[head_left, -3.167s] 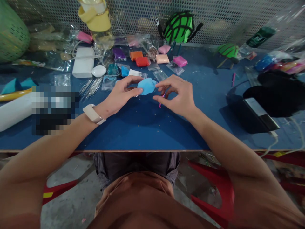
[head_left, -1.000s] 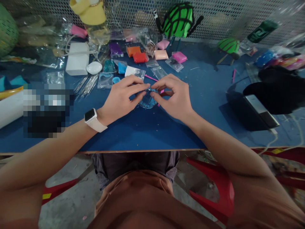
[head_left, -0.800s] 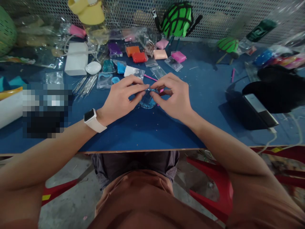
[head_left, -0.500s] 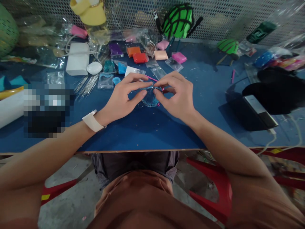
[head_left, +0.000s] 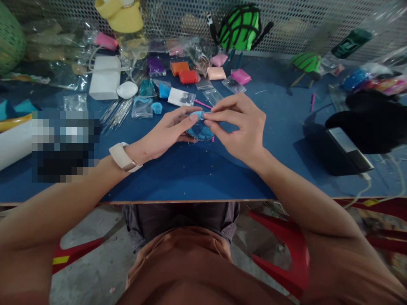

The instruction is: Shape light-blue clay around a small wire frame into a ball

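Between my hands is a rounded, see-through bluish piece [head_left: 203, 131] with a wavy lower edge. Its exact kind is unclear. A bit of light blue clay [head_left: 197, 114] shows along its top edge. My left hand [head_left: 173, 129] grips the piece from the left, thumb on top and fingers around its side and underneath. With thumb and forefinger, my right hand [head_left: 240, 125] pinches the top edge beside the clay. A thin pink stick tool [head_left: 203, 103] passes behind the piece, its small looped end showing below. Left of it lies a lump of blue clay [head_left: 157, 108].
Packets of coloured clay, such as a red one [head_left: 188, 76], lie behind my hands. Thin metal wires [head_left: 117, 113] and a white box [head_left: 104, 78] are to the left. A green-and-black striped model [head_left: 240, 29] stands behind. At right sits a dark cabled device [head_left: 345, 152].
My left hand has turned and slid partly under the piece. Light blue clay now shows at its top edge. My right hand has shifted slightly right, still pinching.
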`<move>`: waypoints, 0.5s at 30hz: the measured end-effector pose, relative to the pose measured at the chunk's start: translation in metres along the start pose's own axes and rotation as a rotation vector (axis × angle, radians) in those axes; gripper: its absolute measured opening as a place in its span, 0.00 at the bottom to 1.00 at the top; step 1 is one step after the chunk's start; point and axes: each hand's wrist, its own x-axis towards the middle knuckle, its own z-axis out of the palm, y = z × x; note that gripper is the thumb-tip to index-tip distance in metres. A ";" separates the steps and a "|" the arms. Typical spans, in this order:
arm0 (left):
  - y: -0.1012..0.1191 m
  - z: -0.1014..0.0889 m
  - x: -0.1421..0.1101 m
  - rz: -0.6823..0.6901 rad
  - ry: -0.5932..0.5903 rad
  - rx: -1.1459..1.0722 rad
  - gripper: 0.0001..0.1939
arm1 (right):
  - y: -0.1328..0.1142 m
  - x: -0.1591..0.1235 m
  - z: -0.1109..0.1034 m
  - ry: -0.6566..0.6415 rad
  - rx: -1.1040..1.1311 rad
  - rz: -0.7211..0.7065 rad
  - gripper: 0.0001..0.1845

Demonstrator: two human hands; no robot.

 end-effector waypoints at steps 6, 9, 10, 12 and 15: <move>0.007 0.003 -0.001 -0.016 0.006 -0.049 0.25 | 0.002 -0.002 0.001 0.038 -0.003 -0.010 0.12; 0.005 0.003 -0.001 -0.002 0.028 -0.026 0.26 | 0.002 -0.002 0.001 0.042 -0.015 -0.035 0.12; 0.004 0.003 -0.001 0.002 0.033 -0.018 0.26 | 0.002 -0.002 0.001 0.034 -0.020 -0.033 0.11; 0.004 0.004 -0.001 0.011 0.037 0.006 0.26 | 0.002 -0.001 0.000 0.022 -0.026 -0.015 0.11; 0.003 0.004 -0.001 0.027 0.044 0.064 0.26 | 0.001 -0.001 0.000 0.036 0.004 -0.014 0.11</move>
